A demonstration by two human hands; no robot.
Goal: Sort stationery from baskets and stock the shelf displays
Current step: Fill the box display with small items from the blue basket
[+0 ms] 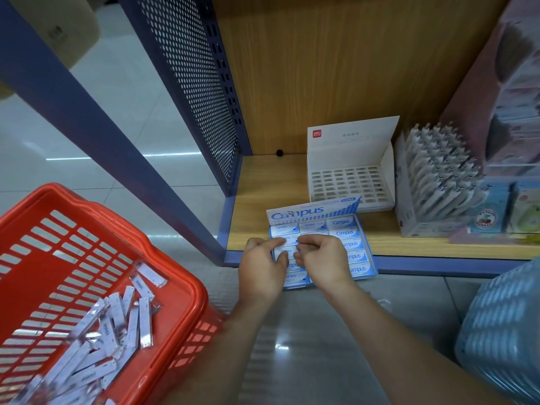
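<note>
Two hands meet over an open blue-and-white Campus eraser box (314, 213), which sits at the front edge of the wooden bottom shelf (254, 206), rows of wrapped erasers (340, 223) lying flat inside. The left grip (261, 267) and right grip (325, 258) are both curled, fingertips nearly touching above the box's left and middle columns; whether either one pinches an eraser I cannot tell. At 12 o'clock from the box stands an open white Deli display box (350, 141) with a slotted grid, and at 2 o'clock a display of grey pens (435, 176). At 8 o'clock a red basket (181, 276) holds a heap of long clear-wrapped packets (117, 320). A blue basket (502, 331) shows at 4 o'clock.
</note>
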